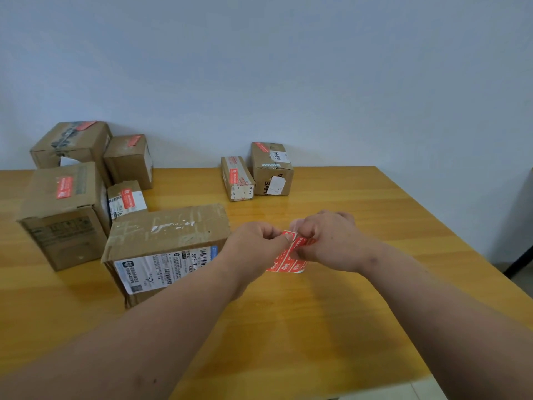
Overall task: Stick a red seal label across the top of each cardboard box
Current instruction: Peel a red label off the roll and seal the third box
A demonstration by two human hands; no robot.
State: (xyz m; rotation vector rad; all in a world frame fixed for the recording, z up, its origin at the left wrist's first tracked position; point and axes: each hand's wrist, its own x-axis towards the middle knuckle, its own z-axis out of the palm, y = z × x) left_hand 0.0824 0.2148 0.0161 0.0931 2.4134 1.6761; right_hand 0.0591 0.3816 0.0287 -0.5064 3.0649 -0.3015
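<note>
Above the middle of the table my left hand pinches the top edge of a sheet of red seal labels. My right hand pinches one red label at the sheet's upper right. Just left of my hands lies a large cardboard box with a white shipping label on its front and no red label on its top. Four boxes at the back left, such as the big one, carry red labels on top. Two more labelled boxes stand at the back centre.
The yellow wooden table runs to a plain wall at the back. Its right edge slants from the back corner down to the lower right, with floor and a dark leg beyond it.
</note>
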